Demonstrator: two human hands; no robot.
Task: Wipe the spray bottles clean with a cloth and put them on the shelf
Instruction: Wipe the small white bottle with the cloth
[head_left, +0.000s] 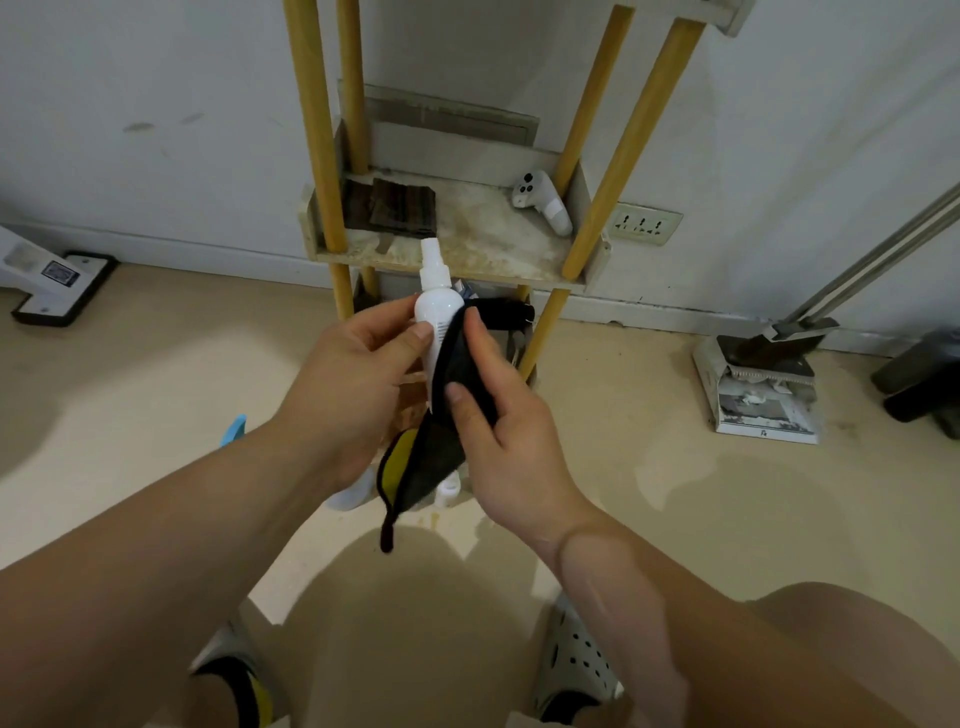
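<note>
A white spray bottle (435, 301) stands upright in front of the shelf (467, 244), held by my left hand (358, 379) around its body. My right hand (498, 410) presses a dark grey cloth (462, 374) with a yellow underside against the bottle's right side. The cloth's lower end hangs down below both hands. The bottle's lower half is hidden by the cloth and fingers. More white bottles (447, 491) lie on the floor under my hands, mostly hidden.
The shelf has yellow wooden posts (317, 130) and a stained board carrying dark folded cloths (395, 205) and a white controller (543, 200). A dustpan and broom (763, 384) stand at right by the wall, a white floor device (57, 283) at left. A wall socket (644, 224) sits behind.
</note>
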